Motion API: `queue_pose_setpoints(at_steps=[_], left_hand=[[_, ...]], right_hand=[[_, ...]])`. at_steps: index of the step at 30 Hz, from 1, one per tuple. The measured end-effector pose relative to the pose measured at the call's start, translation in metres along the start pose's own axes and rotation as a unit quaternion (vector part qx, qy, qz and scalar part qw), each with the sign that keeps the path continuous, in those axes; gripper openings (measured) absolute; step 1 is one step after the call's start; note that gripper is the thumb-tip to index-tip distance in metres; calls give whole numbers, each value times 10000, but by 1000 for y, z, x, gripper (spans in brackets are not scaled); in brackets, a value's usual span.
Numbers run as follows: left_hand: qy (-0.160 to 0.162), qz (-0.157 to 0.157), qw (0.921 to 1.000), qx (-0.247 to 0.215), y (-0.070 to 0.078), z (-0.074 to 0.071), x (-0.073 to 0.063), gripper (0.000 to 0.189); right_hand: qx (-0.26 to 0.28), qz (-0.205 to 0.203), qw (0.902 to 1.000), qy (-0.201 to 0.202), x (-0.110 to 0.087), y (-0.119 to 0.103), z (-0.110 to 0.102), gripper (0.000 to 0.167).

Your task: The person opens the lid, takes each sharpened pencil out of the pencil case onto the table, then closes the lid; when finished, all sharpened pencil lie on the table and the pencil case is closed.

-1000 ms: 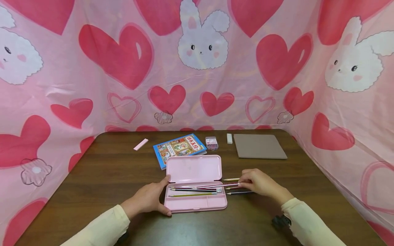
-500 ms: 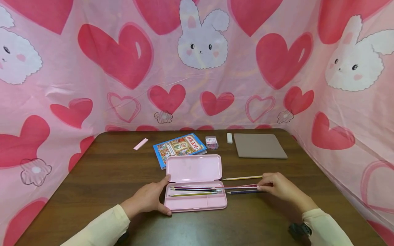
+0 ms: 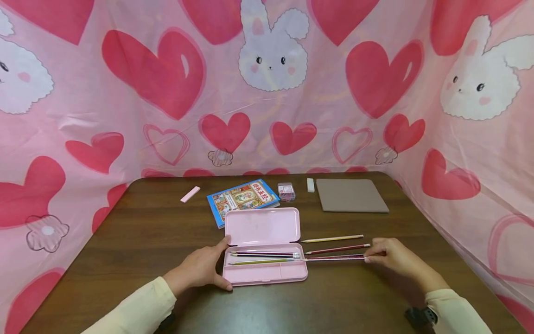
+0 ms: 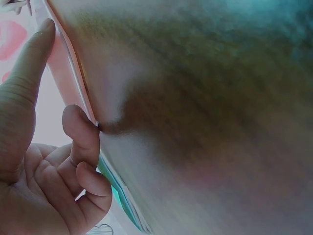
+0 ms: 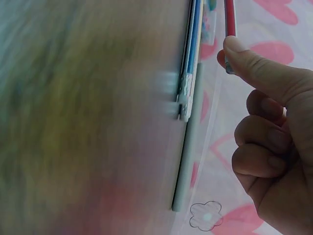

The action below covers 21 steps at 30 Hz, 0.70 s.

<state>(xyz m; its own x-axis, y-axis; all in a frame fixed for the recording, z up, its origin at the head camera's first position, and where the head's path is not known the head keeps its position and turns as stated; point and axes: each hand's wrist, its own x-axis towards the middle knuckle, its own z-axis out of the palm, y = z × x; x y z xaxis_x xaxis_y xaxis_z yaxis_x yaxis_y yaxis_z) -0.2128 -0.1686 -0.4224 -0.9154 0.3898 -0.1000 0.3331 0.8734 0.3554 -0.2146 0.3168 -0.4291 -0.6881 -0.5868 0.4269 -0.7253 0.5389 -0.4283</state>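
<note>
My left hand [image 3: 200,267] holds the left end of the open pink pencil case [image 3: 254,276], thumb at the front corner, fingers by the hinge. Inside the case's back compartment lie several pencils, among them a green-gold pencil [image 3: 260,262]. Right of the case, my right hand [image 3: 385,256] pinches a red-and-white pencil [image 5: 230,19] by its end between thumb and forefinger. In the right wrist view its other fingers are curled. The held pencil's tip points at the case's right edge. Beyond it, a dark red pencil [image 3: 338,249] and a yellow pencil [image 3: 332,239] lie on the table.
Behind the case's raised lid is a blue-edged book [image 3: 242,197]. A small clear box [image 3: 286,191], a white eraser [image 3: 310,185] and a taupe flat board [image 3: 352,195] stand along the back. A pink strip [image 3: 190,194] lies back left on the wooden table [image 3: 137,246].
My right hand has moved right and slightly toward me, bringing the red-and-white pencil from over the case to the table's right side. My left hand has stayed on the case.
</note>
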Motion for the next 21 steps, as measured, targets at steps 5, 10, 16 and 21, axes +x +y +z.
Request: queue_pose_setpoints(at_steps=[5, 10, 16, 21], left_hand=[[20, 4, 10000, 6, 0, -1, 0, 122], [88, 43, 10000, 5, 0, -2, -1, 123], [96, 52, 9999, 28, -1, -2, -1, 123], [53, 63, 10000, 12, 0, -1, 0, 123]], right_hand=[[22, -57, 9999, -104, -4, 4, -3, 11], [191, -8, 9998, -87, -9, 6, -6, 13], [139, -7, 9995, -294, -11, 10, -6, 11], [-106, 213, 9980, -582, -11, 10, -7, 7]])
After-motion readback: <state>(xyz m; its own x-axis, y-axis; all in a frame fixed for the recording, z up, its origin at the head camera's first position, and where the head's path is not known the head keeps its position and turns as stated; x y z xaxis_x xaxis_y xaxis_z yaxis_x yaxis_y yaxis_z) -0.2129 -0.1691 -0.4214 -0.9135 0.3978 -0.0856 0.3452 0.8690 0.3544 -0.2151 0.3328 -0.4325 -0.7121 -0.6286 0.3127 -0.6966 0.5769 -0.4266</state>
